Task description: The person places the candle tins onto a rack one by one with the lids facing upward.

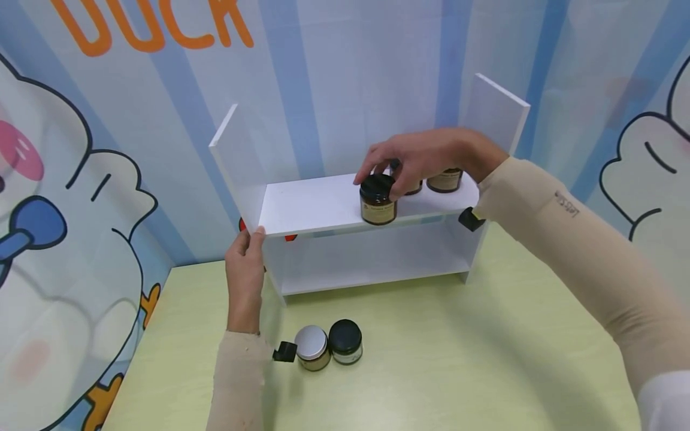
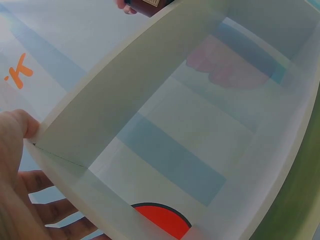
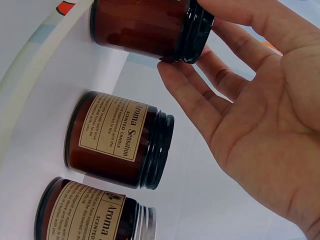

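Observation:
My right hand (image 1: 431, 157) grips an amber candle jar (image 1: 378, 209) by its black lid at the front edge of the white shelf's upper board (image 1: 307, 206). In the right wrist view, fingers and thumb lie around that lid. Two more candle jars stand beside it on the board: one (image 3: 112, 137) has a black lid and a "Scented Candle" label, the other (image 3: 82, 212) a silver lid. My left hand (image 1: 245, 272) holds the shelf's left side panel (image 1: 239, 167) at the board's corner, thumb at the front edge and fingers on the outer side, as the left wrist view shows.
On the pale green table (image 1: 431, 359), a silver-lidded jar (image 1: 312, 344) and a black-lidded jar (image 1: 346, 340) stand together before the shelf, close to my left forearm. The right side panel (image 1: 498, 114) rises beside my right wrist. A printed cartoon curtain (image 1: 345, 78) hangs behind.

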